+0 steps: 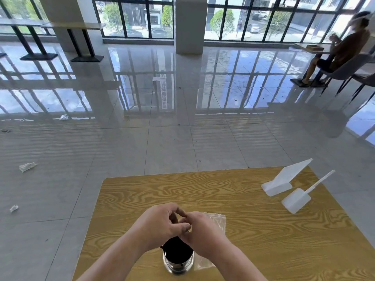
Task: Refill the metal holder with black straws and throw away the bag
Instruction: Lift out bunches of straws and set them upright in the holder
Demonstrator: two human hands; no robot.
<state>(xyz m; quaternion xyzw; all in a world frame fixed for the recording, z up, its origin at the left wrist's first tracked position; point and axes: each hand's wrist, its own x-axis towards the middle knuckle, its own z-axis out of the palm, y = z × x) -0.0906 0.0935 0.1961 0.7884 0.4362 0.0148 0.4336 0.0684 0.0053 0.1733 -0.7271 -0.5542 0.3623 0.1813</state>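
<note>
1. Two hands meet just above the holder (178,262): the left hand (162,226) and right hand (199,230) have their fingers curled in together, fingertips touching at the middle. What they pinch I cannot tell; it may be the bag's edge or the straw tops.
2. Black straws (176,249) already stand packed in the holder, which sits at the near edge of the table (253,230), under the wrists.
3. A clear bag (218,221) lies flat on the table just behind and right of the right hand, partly under it. It looks empty, though the hand hides much of it.
4. To my eye the filling is nearly done. Good practice now: settle the straws level with light taps, without tipping the holder, which is close to the table's edge.
5. Then take the bag by one corner, crumple it small, and carry it to a bin. No bin is in view.
6. Keep clear of the white scoop (297,200) and white stand (282,180) at the far right.
</note>
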